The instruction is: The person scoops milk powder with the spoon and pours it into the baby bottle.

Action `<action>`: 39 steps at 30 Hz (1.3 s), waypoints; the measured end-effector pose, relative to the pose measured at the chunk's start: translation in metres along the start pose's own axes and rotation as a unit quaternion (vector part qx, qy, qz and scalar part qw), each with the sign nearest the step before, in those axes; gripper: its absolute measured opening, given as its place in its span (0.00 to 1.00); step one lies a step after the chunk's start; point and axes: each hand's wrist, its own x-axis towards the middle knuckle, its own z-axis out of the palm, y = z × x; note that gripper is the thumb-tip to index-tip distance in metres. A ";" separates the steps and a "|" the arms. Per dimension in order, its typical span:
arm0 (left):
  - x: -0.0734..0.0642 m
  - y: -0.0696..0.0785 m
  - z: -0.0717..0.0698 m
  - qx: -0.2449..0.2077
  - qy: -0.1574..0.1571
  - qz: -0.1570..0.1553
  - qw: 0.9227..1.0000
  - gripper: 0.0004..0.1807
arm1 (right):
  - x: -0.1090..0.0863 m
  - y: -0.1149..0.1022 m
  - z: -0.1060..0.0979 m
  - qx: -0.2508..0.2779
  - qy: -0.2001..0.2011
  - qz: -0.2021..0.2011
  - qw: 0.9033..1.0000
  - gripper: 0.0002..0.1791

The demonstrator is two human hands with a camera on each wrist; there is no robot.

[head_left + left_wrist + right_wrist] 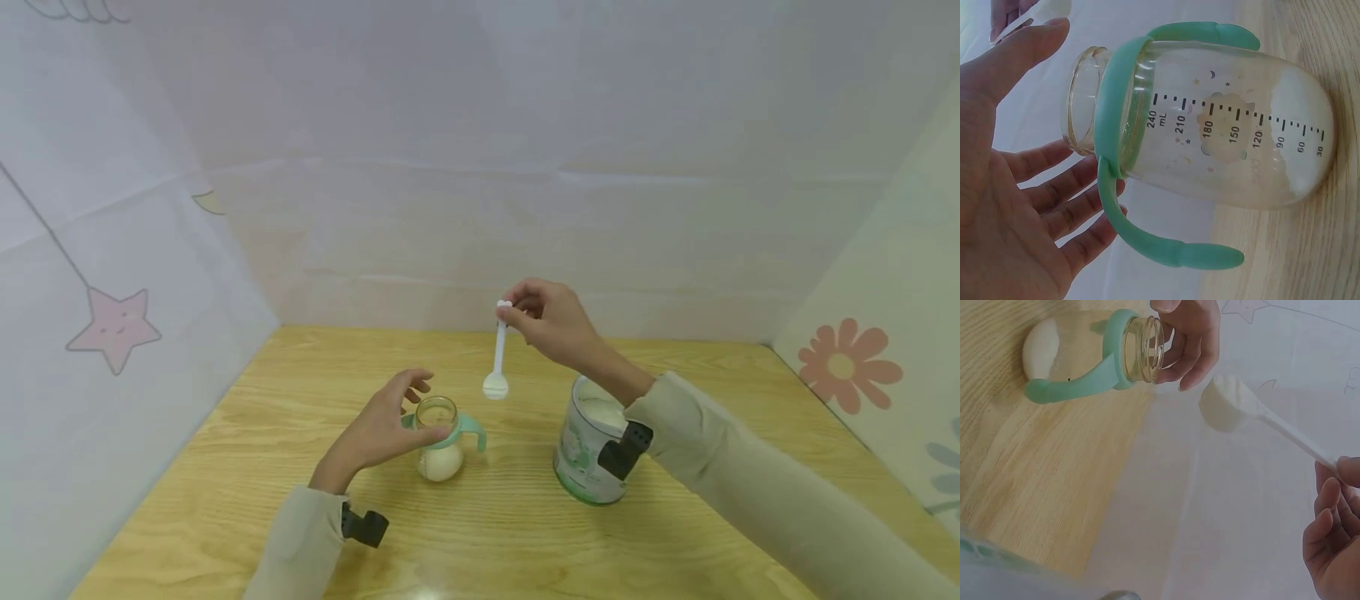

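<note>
In the head view my right hand [555, 327] pinches the end of a white measuring scoop [499, 350], which hangs bowl down above the table. The right wrist view shows pale powder in the scoop's bowl [1229, 403]. To the left stands an open baby bottle [441, 463] with a mint-green two-handled collar [1124, 100], a measuring scale and white powder [1302, 134] at its bottom. My left hand [384, 427] is spread around the bottle's neck, thumb on one side and fingers on the other, loosely curved. The scoop is up and to the right of the bottle's mouth.
An open tin [581, 454] of pale powder stands on the right, under my right forearm. The wooden table [480, 542] ends at a pale cloth backdrop [480, 225] at the back. Printed cloth walls rise at both sides. Each wrist wears a black camera [365, 527].
</note>
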 end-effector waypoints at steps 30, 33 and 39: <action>-0.005 -0.013 0.006 -0.020 -0.010 -0.017 1.000 0.42 | 0.011 -0.002 0.035 0.016 -0.012 0.008 1.000 0.06; -0.005 -0.014 0.007 -0.021 -0.014 -0.021 0.999 0.42 | 0.012 -0.001 0.040 0.022 -0.014 0.008 1.000 0.06; -0.006 -0.017 0.006 -0.016 -0.015 -0.025 0.999 0.42 | 0.012 -0.002 0.046 0.030 -0.015 0.002 0.999 0.06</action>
